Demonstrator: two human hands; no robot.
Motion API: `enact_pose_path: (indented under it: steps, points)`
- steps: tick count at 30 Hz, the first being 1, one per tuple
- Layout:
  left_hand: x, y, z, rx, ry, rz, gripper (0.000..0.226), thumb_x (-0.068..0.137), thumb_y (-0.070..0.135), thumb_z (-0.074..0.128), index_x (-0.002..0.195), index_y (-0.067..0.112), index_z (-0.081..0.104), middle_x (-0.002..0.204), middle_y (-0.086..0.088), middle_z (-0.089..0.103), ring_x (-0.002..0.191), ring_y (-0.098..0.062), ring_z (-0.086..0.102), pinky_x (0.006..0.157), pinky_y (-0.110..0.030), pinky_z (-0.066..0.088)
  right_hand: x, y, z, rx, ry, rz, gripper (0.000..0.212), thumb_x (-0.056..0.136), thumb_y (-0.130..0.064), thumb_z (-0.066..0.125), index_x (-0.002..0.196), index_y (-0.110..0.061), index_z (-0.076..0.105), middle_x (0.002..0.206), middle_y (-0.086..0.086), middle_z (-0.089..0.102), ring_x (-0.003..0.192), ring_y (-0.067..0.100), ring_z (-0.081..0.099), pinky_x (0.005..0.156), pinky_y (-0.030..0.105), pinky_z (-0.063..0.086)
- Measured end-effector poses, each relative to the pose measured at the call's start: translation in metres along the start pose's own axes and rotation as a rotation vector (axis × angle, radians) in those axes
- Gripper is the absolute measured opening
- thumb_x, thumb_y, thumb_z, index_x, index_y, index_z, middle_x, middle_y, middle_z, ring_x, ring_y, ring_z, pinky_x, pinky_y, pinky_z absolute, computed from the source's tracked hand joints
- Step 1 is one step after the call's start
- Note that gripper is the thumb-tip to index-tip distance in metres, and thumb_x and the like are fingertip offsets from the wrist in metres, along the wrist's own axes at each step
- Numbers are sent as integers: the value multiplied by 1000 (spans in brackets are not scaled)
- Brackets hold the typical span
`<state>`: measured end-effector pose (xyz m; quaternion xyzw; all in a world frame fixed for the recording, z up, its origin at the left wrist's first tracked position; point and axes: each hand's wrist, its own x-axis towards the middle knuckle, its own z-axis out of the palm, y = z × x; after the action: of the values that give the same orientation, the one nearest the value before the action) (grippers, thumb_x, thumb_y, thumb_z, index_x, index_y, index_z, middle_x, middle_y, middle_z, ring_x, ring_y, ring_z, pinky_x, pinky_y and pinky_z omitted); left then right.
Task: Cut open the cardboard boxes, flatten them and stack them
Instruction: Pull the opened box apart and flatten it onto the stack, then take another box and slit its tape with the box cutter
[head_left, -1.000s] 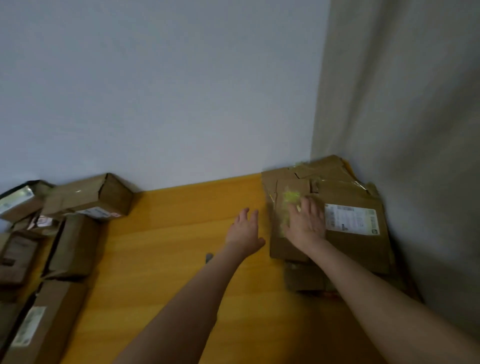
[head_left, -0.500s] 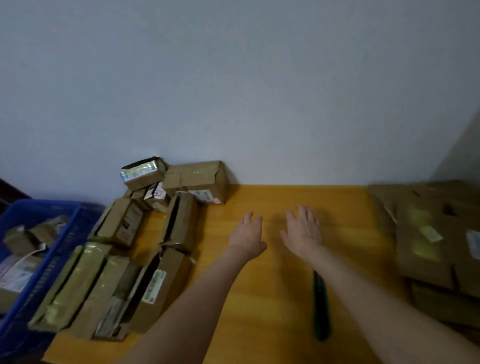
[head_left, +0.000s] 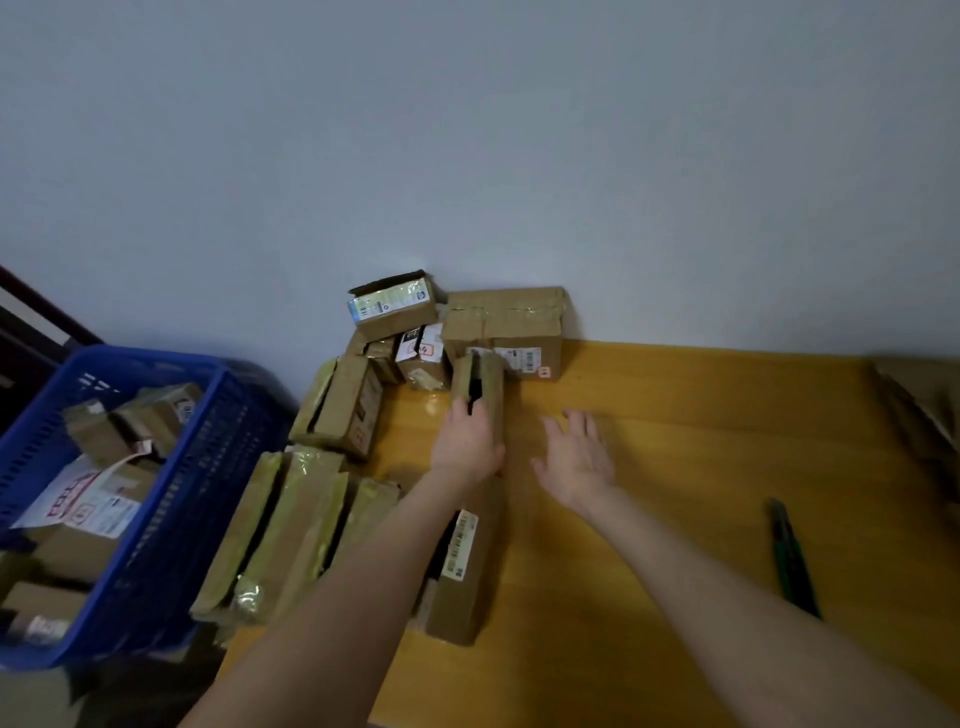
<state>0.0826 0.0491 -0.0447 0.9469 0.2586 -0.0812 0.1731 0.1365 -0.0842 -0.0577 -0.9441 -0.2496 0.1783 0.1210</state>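
Note:
A pile of taped brown cardboard boxes covers the left part of the yellow wooden table. My left hand grips a narrow upright box in the middle of the pile, fingers curled over its near end. My right hand hovers just right of that box, palm up and fingers spread, holding nothing. A green utility knife lies on the table to the right of my right forearm. Flattened cardboard is stacked at the table's far right edge, partly out of view.
A blue plastic basket with more parcels stands left of the table. A larger box and a labelled box lean against the grey wall behind. A long box lies under my left forearm. Bare tabletop lies between my right hand and the knife.
The view has swung left from the flattened stack to the box pile. Both hands left the stack and crossed the table; my left hand now grips a narrow box.

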Motion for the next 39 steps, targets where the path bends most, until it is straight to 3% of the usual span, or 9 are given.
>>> enact_pose_path:
  steps: [6, 11, 17, 24, 27, 29, 33, 36, 39]
  points:
    - [-7, -47, 0, -136, -56, -291, 71, 89, 31, 64, 147, 10, 28, 146, -16, 34, 130, -32, 43, 99, -41, 44, 5, -18, 32, 159, -113, 55, 61, 92, -42, 57, 144, -21, 34, 148, 11, 27, 136, 31, 28, 109, 43, 34]
    - [-14, -59, 8, -230, -224, -352, 41, 92, 37, 60, 116, 7, 47, 103, -8, 55, 87, -19, 50, 61, -25, 43, -1, -26, 49, 579, -324, 272, 69, 92, -43, 59, 147, -12, 31, 150, 12, 34, 135, 31, 38, 106, 40, 38]
    - [-13, -53, 13, -208, -389, -219, 23, 91, 36, 59, 100, 15, 59, 108, -9, 65, 93, -22, 60, 78, -30, 49, -26, -32, 61, 928, -471, 518, 66, 97, -54, 40, 144, -9, 33, 141, 16, 46, 122, 34, 51, 95, 44, 47]
    - [-24, -34, -2, -457, -375, -142, 44, 93, 45, 56, 120, 9, 55, 116, -9, 62, 105, -28, 61, 94, -44, 51, -49, -23, 51, 1329, -186, 788, 79, 91, -70, 27, 141, -11, 40, 130, 22, 54, 116, 37, 53, 92, 45, 45]
    - [-25, 3, -12, -502, -334, -64, 44, 93, 49, 53, 105, 7, 58, 111, -12, 64, 99, -28, 63, 91, -43, 53, -54, -7, 26, 1477, 37, 812, 74, 91, -69, 32, 132, -10, 49, 107, 14, 62, 94, 31, 60, 77, 39, 49]
    - [-31, 29, -15, -540, -248, -13, 48, 92, 50, 53, 113, 8, 57, 115, -11, 61, 103, -29, 61, 92, -43, 51, -60, 5, 7, 1552, 194, 821, 67, 93, -64, 37, 126, -8, 53, 97, 11, 62, 82, 27, 60, 70, 36, 49]
    - [-47, 63, -17, -827, -161, 50, 33, 91, 45, 60, 101, 16, 52, 98, -2, 59, 98, -23, 60, 81, -36, 51, -75, 31, -19, 1554, 406, 784, 58, 94, -58, 42, 129, -13, 55, 119, 11, 61, 94, 26, 60, 63, 31, 49]
    - [-53, 73, -13, -963, -201, 87, 45, 88, 43, 66, 119, 13, 53, 115, -4, 57, 106, -21, 57, 93, -36, 50, -86, 42, -23, 1532, 499, 809, 63, 87, -65, 48, 131, -19, 53, 124, 7, 58, 104, 28, 58, 75, 39, 56]
    - [-61, 78, -6, -1122, -320, 112, 48, 91, 27, 66, 133, 11, 52, 124, -6, 57, 112, -18, 55, 99, -32, 47, -96, 52, -21, 1427, 529, 825, 58, 83, -68, 51, 115, -21, 62, 113, 3, 62, 100, 25, 60, 89, 44, 53]
